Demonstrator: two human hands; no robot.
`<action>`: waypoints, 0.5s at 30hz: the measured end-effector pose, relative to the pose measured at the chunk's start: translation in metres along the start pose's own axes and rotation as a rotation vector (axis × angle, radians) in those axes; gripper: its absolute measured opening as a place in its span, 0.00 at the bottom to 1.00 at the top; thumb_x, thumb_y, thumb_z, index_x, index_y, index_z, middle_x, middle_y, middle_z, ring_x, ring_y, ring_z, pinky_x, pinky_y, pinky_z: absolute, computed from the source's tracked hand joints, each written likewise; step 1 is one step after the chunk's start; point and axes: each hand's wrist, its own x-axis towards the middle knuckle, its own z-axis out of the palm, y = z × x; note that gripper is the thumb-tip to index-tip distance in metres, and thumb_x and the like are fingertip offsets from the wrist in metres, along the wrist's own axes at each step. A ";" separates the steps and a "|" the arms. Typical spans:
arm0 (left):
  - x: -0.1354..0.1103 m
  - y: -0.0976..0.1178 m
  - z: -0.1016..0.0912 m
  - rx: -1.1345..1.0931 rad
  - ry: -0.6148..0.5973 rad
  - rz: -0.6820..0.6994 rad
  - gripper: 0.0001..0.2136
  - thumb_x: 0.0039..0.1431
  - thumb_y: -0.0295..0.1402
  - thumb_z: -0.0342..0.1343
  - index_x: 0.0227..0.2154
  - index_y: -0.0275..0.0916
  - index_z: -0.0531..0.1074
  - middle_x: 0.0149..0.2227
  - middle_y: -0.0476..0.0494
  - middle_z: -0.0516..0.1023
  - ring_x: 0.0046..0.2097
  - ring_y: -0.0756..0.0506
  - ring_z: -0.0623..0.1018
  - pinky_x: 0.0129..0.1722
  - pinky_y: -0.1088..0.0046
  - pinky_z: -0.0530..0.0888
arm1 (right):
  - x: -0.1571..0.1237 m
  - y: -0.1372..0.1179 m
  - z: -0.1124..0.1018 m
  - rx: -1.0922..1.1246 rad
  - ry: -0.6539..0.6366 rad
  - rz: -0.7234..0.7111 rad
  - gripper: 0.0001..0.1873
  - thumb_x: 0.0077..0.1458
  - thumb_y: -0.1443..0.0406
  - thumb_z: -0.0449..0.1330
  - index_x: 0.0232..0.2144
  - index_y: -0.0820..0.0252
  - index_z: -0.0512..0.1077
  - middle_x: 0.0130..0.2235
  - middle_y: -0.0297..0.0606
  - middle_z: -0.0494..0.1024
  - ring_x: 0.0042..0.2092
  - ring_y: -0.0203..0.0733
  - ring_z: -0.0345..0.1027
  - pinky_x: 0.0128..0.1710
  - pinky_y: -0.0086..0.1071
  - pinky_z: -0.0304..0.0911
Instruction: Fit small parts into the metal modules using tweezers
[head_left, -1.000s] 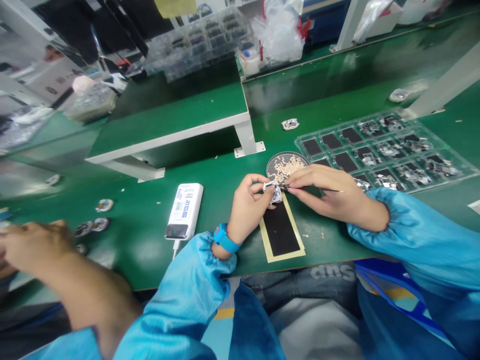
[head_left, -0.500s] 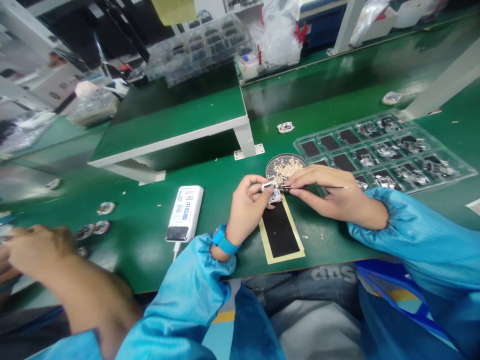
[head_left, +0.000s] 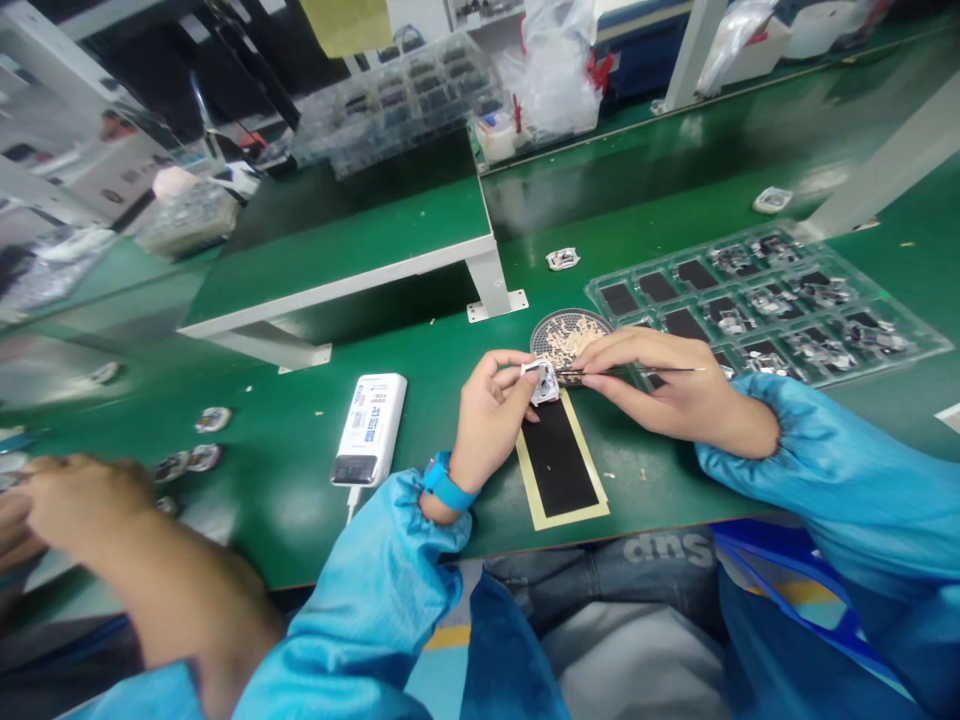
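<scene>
Between its thumb and fingers, my left hand [head_left: 491, 405] pinches a small white casing [head_left: 543, 382] with dark parts inside. My right hand [head_left: 652, 375] grips slim dark tweezers [head_left: 686, 370], whose tip reaches the casing's right side; whether the tip touches it I cannot tell. Just beyond the hands sits a round dark dish [head_left: 541, 330] heaped with small beige bits [head_left: 574, 338]. Below the casing, a black sheet with a pale yellow border [head_left: 562, 470] lies on the green table [head_left: 442, 420].
At the right, a clear compartment tray [head_left: 772, 290] holds dark pads and small metallic parts. A white power bank [head_left: 369, 430] with a cable lies left of my hands. Behind stands a green raised shelf [head_left: 360, 220]. A co-worker's hand [head_left: 82, 495] is at the far left.
The white casing has turned slightly in my left hand, showing more of its inner face. The tweezers stay beside it, and both hands keep nearly the same place.
</scene>
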 end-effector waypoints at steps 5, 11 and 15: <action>0.000 0.001 0.000 0.002 0.010 -0.007 0.17 0.56 0.41 0.65 0.42 0.37 0.69 0.31 0.46 0.80 0.29 0.49 0.79 0.23 0.77 0.76 | 0.000 0.000 -0.002 -0.007 -0.008 -0.013 0.16 0.54 0.70 0.67 0.44 0.48 0.77 0.42 0.35 0.83 0.44 0.47 0.78 0.47 0.43 0.76; -0.001 0.004 0.001 -0.021 0.025 -0.035 0.18 0.54 0.41 0.67 0.41 0.37 0.69 0.33 0.44 0.80 0.33 0.46 0.81 0.24 0.75 0.78 | 0.000 0.000 -0.001 -0.043 -0.035 -0.042 0.15 0.55 0.70 0.65 0.44 0.47 0.76 0.41 0.34 0.83 0.43 0.46 0.78 0.47 0.43 0.75; 0.000 0.005 0.001 -0.023 0.031 -0.034 0.18 0.54 0.41 0.67 0.42 0.37 0.69 0.34 0.44 0.80 0.34 0.46 0.81 0.25 0.74 0.79 | 0.000 0.001 0.000 -0.050 -0.025 -0.064 0.15 0.55 0.71 0.66 0.44 0.50 0.76 0.41 0.36 0.83 0.43 0.45 0.78 0.47 0.42 0.75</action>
